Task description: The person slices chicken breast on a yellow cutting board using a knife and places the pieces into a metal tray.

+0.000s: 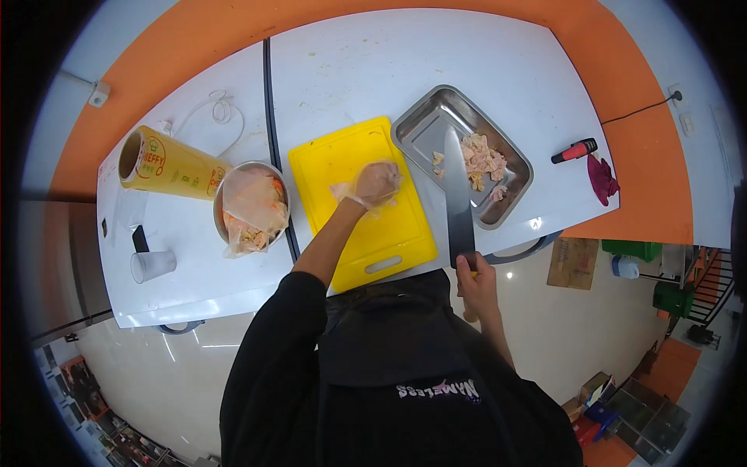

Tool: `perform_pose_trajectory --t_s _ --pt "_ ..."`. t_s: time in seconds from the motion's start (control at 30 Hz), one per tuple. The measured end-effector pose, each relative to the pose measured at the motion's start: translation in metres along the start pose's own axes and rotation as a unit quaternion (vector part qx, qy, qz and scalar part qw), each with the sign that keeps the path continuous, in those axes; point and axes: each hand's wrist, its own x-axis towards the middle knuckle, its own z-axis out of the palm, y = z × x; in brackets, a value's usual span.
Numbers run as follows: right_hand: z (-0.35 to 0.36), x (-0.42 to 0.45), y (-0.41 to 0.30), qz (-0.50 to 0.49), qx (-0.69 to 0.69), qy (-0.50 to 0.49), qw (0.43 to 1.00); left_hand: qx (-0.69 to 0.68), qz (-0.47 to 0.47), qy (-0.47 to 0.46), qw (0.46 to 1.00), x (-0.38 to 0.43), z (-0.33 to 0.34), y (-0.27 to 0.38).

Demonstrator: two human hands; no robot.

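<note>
My left hand (pixel 378 182), in a clear plastic glove, lies over a piece of raw meat (pixel 338 190) on a yellow cutting board (pixel 332 140). Its fingers are curled and mostly hidden from above, so their grip on the meat is unclear. In my right hand (pixel 480 281) is the handle of a large, broad-bladed kitchen knife (pixel 458 198). The blade points away from me, over the near left side of a steel tray (pixel 429 125). Cut pieces of pale meat (pixel 484 157) lie inside that tray, partly hidden behind the blade.
Left of the board stands a metal bowl (pixel 219 219) of meat and orange bits, with a plastic bag (pixel 251 198) on top. Beyond it are a large yellow cling film roll (pixel 175 163), a plastic cup (pixel 153 267) and a white cable (pixel 201 108). A red-black tool (pixel 575 150) and maroon cloth (pixel 602 180) lie far right.
</note>
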Motion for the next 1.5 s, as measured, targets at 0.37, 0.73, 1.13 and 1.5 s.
perform_pose_trajectory --t_s 0.37,0.73,1.13,1.5 --pt "0.030 0.017 -0.020 -0.074 -0.119 -0.049 0.989 -0.227 -0.320 0.267 0.880 -0.053 0.011 0.065" --pt "0.059 0.035 0.025 -0.039 -0.317 -0.096 0.943 0.013 -0.376 0.296 0.878 -0.123 0.010 0.072" --pt "0.129 0.053 -0.008 -0.096 -0.400 -0.086 0.907 0.191 -0.239 0.158 0.939 -0.104 -0.012 0.051" --pt "0.063 -0.040 0.024 0.033 -0.441 -0.132 0.887 0.368 -0.070 0.112 0.921 -0.113 -0.018 0.044"
